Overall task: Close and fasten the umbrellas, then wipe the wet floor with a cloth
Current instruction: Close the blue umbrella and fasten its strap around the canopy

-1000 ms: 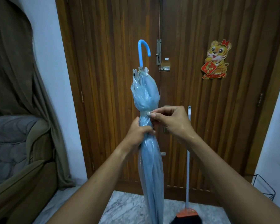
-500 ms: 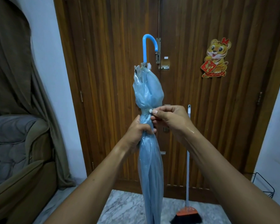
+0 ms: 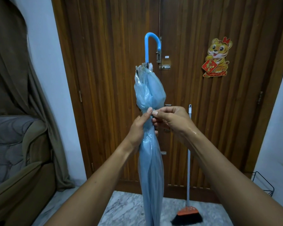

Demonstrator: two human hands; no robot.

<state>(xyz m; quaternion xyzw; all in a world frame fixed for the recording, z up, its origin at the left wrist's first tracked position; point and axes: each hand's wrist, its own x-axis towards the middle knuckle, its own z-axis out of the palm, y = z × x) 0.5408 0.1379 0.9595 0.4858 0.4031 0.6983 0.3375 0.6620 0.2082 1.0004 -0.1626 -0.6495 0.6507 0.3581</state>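
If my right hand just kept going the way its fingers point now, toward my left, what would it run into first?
Almost at once, the umbrella: your right hand already has its fingertips at the gathered waist of the canopy, meeting the left hand's thumb there. Beyond them lies the wooden door, though depth is hard to judge.

Broom (image 3: 188,176) against wooden door (image 3: 104,79)
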